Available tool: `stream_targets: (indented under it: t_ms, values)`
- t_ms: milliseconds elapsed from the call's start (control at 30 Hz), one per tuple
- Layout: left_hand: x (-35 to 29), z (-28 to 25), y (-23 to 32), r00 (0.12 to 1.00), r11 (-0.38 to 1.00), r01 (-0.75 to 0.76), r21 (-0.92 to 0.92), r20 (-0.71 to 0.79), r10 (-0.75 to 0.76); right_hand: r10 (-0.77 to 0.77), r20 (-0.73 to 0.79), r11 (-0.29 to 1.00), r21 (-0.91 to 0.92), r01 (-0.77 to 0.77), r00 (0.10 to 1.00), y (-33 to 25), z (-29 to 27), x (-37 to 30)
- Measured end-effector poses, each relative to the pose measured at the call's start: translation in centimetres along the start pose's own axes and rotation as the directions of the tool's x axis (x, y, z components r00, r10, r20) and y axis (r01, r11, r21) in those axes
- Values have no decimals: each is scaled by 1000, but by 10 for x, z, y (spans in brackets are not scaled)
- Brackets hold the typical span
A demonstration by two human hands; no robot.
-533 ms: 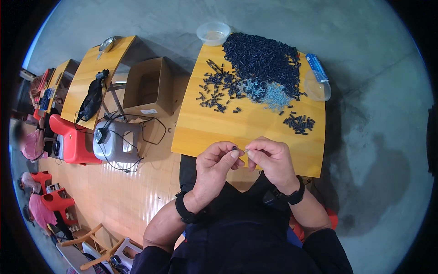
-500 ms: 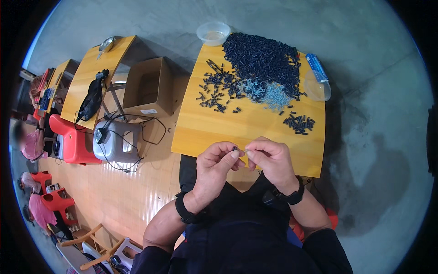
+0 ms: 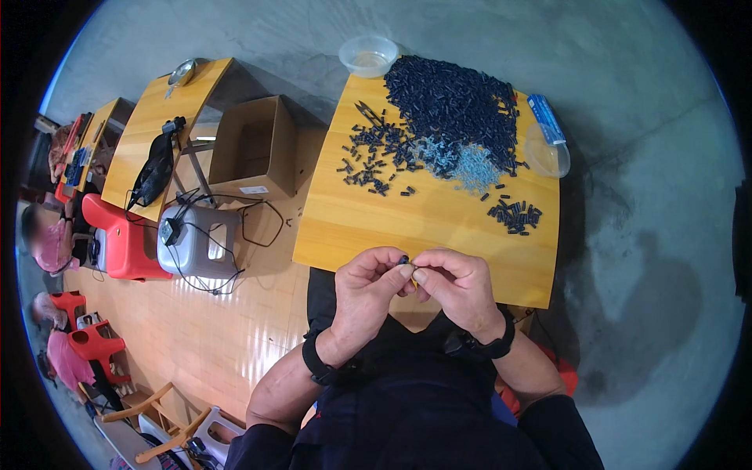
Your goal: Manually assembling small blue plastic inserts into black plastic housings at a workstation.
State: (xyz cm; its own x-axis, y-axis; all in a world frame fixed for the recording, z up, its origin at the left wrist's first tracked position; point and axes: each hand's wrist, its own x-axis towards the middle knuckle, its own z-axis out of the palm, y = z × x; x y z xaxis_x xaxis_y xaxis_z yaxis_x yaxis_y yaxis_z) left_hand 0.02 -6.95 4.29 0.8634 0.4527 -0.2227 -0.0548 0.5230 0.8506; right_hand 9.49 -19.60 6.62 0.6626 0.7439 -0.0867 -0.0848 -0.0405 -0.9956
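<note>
One tiny dark piece point(image 3: 404, 259) sits pinched in the left hand point(image 3: 368, 283) over the table's point(image 3: 352, 223) near edge, likely for steadiness; the right hand point(image 3: 460, 288) presses its fingertips together alongside, contents hidden. The right-side pile point(image 3: 515, 217) seems kept apart from the far heap point(image 3: 450, 94).

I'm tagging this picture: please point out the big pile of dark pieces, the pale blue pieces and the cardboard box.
Big pile of dark pieces point(image 3: 453, 94): head view, middle of the heap.
Pale blue pieces point(image 3: 476, 168): head view, right part of their cluster.
Cardboard box point(image 3: 283, 153): head view, outer right wall.
</note>
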Motion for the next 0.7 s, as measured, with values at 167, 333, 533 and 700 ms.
stream_targets:
  t_ms: [167,333,533,700]
  values:
    - [0,-2,1,997,999,-32,16,65,31,10,-4,999,42,-10,1000,8,-4,0]
    - [3,-5,2,988,998,-55,9,143,53,-51,-46,998,36,53,998,4,-8,2]
    - [6,-12,1,982,987,-112,117,168,92,-176,21,978,-110,178,984,-10,-10,11]
    - [6,-11,8,981,986,-54,159,193,23,-269,85,927,-247,282,959,-10,-10,15]
